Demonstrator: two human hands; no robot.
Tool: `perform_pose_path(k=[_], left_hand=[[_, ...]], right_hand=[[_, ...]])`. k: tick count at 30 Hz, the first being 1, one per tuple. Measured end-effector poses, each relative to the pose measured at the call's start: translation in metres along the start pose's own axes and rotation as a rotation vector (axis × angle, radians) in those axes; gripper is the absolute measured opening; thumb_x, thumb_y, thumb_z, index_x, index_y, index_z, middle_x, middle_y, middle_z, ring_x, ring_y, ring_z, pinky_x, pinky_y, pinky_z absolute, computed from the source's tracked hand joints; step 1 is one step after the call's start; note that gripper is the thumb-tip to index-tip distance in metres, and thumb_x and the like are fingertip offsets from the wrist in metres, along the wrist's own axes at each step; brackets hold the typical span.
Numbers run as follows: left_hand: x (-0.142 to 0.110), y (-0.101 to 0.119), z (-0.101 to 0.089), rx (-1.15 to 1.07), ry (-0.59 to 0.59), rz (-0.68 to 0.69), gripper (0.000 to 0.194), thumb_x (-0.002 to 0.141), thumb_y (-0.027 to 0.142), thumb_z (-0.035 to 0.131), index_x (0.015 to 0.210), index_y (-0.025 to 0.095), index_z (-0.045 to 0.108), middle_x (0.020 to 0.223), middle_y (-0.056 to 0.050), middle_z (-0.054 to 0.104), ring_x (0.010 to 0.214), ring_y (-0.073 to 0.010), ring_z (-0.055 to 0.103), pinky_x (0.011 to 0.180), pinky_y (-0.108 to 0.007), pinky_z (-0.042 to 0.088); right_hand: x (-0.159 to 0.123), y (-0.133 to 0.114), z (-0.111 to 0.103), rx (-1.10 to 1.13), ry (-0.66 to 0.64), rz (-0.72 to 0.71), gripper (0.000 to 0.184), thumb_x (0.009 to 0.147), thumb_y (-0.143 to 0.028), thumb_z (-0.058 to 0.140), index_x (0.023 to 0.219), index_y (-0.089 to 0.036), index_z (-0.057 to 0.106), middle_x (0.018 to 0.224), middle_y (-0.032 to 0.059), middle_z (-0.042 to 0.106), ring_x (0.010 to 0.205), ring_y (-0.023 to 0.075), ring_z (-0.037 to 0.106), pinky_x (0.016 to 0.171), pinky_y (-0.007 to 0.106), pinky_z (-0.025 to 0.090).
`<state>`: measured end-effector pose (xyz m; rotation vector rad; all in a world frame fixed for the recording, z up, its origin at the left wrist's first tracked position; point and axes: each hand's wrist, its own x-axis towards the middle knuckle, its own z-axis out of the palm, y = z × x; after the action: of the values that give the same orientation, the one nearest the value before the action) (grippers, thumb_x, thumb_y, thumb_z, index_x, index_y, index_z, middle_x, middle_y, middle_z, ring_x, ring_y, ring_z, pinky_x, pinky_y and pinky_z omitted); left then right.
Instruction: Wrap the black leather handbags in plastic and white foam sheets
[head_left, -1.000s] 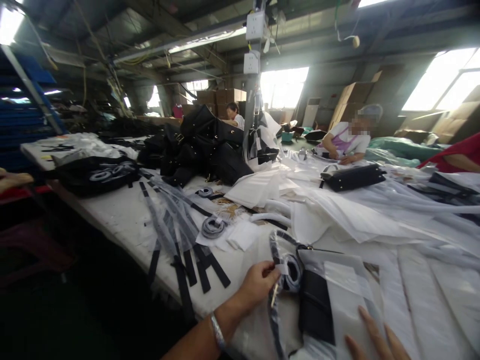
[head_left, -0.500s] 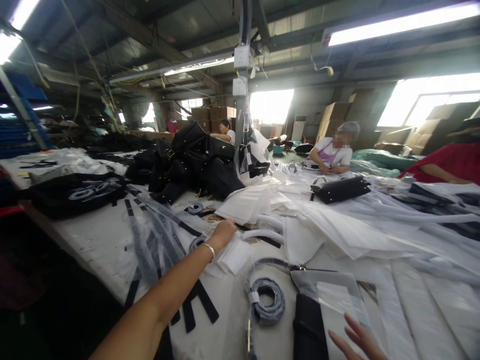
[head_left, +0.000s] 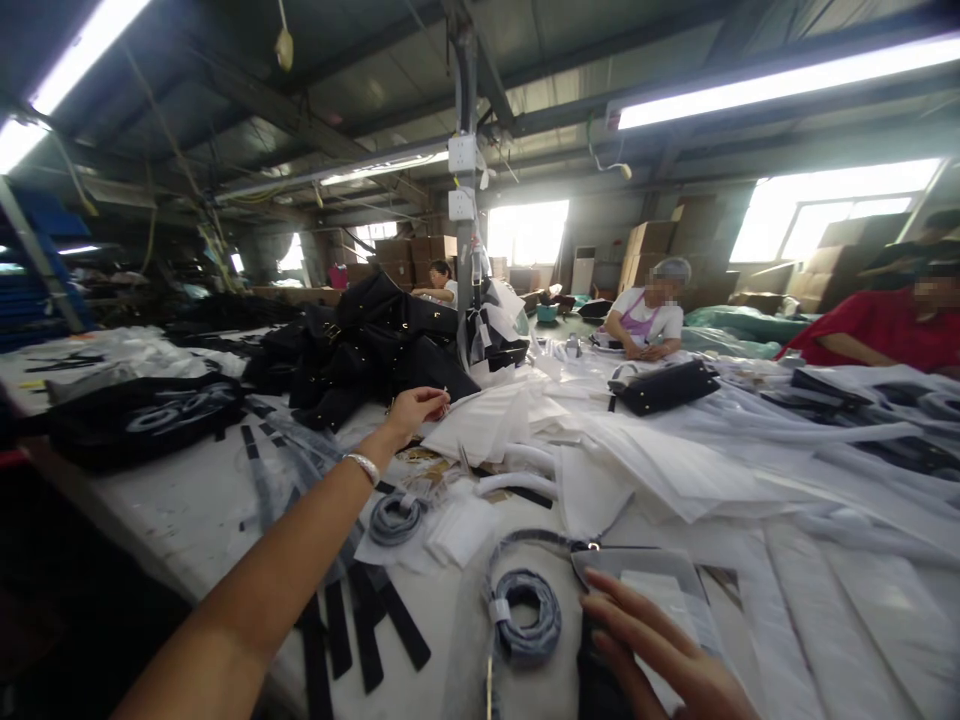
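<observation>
My left hand (head_left: 418, 412), a bracelet at its wrist, is raised over the table with its fingertips pinched together; whatever they hold is too small to make out. Just beyond it lie white foam sheets (head_left: 480, 425). My right hand (head_left: 652, 640) has its fingers stretched out, over a black bag (head_left: 592, 670) that it partly hides. Clear plastic film (head_left: 675, 570) covers the bag's upper part. Left of this hand sits a wrapped coiled strap (head_left: 529, 612). Another coiled strap (head_left: 396, 518) lies below my left forearm's far end, beside small folded white sheets (head_left: 463, 530).
Black bags (head_left: 375, 350) are heaped by a pole with sockets (head_left: 461, 205). Black strips (head_left: 367, 630) lie at the near left. A black handbag (head_left: 660, 385) rests farther right. Across the table, one person (head_left: 649, 315) works; another in red (head_left: 862, 325) sits at the right.
My left hand has lifted from among the table items and shifted left and away. My right hand has come up and left over the black bag. The view has tilted slightly upward.
</observation>
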<state>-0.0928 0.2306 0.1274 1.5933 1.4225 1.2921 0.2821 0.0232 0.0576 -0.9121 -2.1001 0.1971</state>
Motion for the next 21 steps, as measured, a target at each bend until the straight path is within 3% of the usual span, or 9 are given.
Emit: perform_pose_path(k=[3, 6, 11, 14, 17, 19, 21], left_hand=[[-0.010, 0.042, -0.005, -0.110, -0.016, 0.077, 0.028, 0.094, 0.034, 0.061, 0.115, 0.015, 0.060, 0.114, -0.008, 0.064, 0.097, -0.0207, 0.065, 0.083, -0.041, 0.056], [-0.030, 0.080, 0.005, -0.189, -0.070, 0.148, 0.022, 0.089, 0.032, 0.069, 0.101, 0.013, 0.066, 0.100, -0.005, 0.068, 0.089, -0.0183, 0.066, 0.082, -0.038, 0.056], [-0.081, 0.122, 0.046, -0.312, -0.190, 0.210, 0.031, 0.072, 0.038, 0.083, 0.089, 0.013, 0.073, 0.084, -0.004, 0.072, 0.081, -0.0170, 0.067, 0.082, -0.033, 0.054], [-0.115, 0.135, 0.068, -0.362, -0.242, 0.217, 0.031, 0.071, 0.038, 0.083, 0.088, 0.013, 0.074, 0.082, -0.005, 0.073, 0.080, -0.0174, 0.067, 0.078, -0.030, 0.053], [-0.145, 0.134, 0.082, -0.405, -0.255, 0.169, 0.028, 0.071, 0.035, 0.083, 0.087, 0.014, 0.074, 0.086, -0.004, 0.074, 0.082, -0.0170, 0.067, 0.077, -0.027, 0.053], [-0.167, 0.119, 0.089, -0.423, -0.250, 0.097, 0.029, 0.072, 0.036, 0.081, 0.091, 0.015, 0.074, 0.092, -0.004, 0.074, 0.086, -0.0166, 0.068, 0.080, -0.026, 0.052], [-0.195, 0.092, 0.097, -0.425, -0.246, -0.015, 0.033, 0.076, 0.040, 0.078, 0.100, 0.018, 0.072, 0.096, -0.004, 0.074, 0.089, -0.0165, 0.068, 0.082, -0.025, 0.052]], right_hand=[[0.048, -0.012, 0.000, 0.061, 0.025, 0.095, 0.025, 0.094, -0.028, 0.057, 0.115, -0.030, 0.071, 0.123, 0.0032, 0.070, 0.112, 0.0211, 0.067, 0.097, 0.030, 0.055], [0.098, -0.019, 0.007, 0.178, 0.078, 0.126, 0.029, 0.095, -0.034, 0.056, 0.120, -0.027, 0.068, 0.127, 0.0053, 0.067, 0.121, 0.0235, 0.061, 0.106, 0.039, 0.048], [0.151, -0.027, 0.024, 0.639, 0.075, 0.236, 0.069, 0.087, -0.042, 0.067, 0.147, -0.024, 0.039, 0.139, 0.0107, 0.058, 0.129, 0.0249, 0.053, 0.109, 0.045, 0.042], [0.143, -0.035, 0.025, 0.942, 0.009, 0.342, 0.067, 0.085, -0.044, 0.070, 0.143, -0.026, 0.043, 0.112, 0.0073, 0.073, 0.110, 0.0233, 0.066, 0.099, 0.043, 0.050], [0.111, -0.042, 0.012, 1.030, 0.021, 0.463, 0.039, 0.081, -0.043, 0.075, 0.112, -0.022, 0.065, 0.090, 0.0027, 0.075, 0.089, 0.0188, 0.071, 0.087, 0.033, 0.054], [0.084, -0.043, -0.002, 0.999, -0.002, 0.558, 0.030, 0.080, -0.044, 0.075, 0.094, -0.019, 0.068, 0.083, 0.0019, 0.073, 0.078, 0.0158, 0.069, 0.074, 0.027, 0.055], [0.058, -0.040, -0.018, 0.899, -0.053, 0.669, 0.030, 0.082, -0.046, 0.072, 0.090, -0.018, 0.066, 0.067, -0.0023, 0.065, 0.058, 0.0109, 0.061, 0.054, 0.021, 0.048]])
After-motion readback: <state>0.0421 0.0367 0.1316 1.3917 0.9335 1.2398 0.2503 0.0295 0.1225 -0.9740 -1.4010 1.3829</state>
